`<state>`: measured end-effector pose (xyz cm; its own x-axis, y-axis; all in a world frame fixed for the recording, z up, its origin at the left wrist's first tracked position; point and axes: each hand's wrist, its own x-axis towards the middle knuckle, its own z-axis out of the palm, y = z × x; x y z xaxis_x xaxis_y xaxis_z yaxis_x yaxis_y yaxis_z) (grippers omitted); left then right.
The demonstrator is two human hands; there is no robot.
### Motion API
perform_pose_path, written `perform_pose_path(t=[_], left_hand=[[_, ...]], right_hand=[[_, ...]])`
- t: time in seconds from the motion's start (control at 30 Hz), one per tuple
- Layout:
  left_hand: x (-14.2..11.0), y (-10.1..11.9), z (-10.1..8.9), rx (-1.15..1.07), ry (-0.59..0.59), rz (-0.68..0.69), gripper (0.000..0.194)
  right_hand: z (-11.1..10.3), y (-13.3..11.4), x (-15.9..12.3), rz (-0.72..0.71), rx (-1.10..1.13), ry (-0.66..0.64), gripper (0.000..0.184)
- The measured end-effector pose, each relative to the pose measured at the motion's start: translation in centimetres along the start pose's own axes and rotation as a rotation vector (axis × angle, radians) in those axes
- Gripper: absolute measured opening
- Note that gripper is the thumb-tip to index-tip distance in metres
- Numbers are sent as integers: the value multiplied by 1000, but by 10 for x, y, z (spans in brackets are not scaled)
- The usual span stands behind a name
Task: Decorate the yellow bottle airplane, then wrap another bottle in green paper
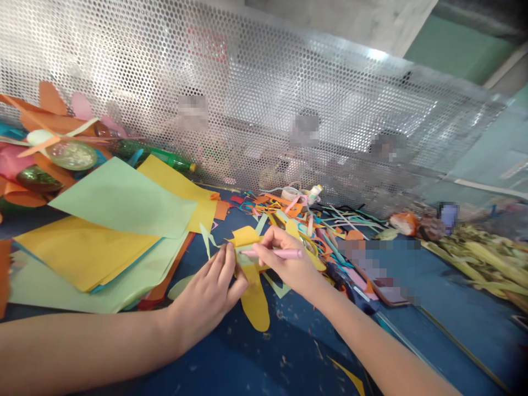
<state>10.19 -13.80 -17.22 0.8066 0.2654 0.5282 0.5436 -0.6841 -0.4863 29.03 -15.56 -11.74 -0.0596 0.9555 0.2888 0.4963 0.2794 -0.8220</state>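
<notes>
Just left of the right hand (299, 275), the near end of the relation shows: the tip of a pink pen (291, 253) points away from that grip, toward the left fingers, and lies over a pale green patch (246, 258) on a yellow paper piece (254, 305). Thumb and fingers of the right hand are closed together around the pen's barrel, whose blunt rear end sticks out to the right of the thumb. Its long axis runs almost level from side to side, across the longer yellow lobe, which stretches from beneath the pen toward the person and ends round on the blue table (214, 357). Whether the tip touches the patch or hovers just over it, I cannot tell.

The left hand (202, 294) is nearer to the paper than the right: its fingertips rest at the left edge, just beside the pen tip, the thumb tucked below. Whether they pinch the paper or only press on it, I cannot tell. Beyond the pen grip lies a heap of paper scraps (284, 206); past the left hand, farther left, lies a pale green sheet (124, 198).
</notes>
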Motion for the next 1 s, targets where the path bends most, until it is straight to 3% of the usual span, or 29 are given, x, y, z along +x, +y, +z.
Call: perform_pose_path(t=[1.0], left_hand=[[-3,1,2,-12,-27,11,30]], right_hand=[[0,-1,0,44,36,-14,22]])
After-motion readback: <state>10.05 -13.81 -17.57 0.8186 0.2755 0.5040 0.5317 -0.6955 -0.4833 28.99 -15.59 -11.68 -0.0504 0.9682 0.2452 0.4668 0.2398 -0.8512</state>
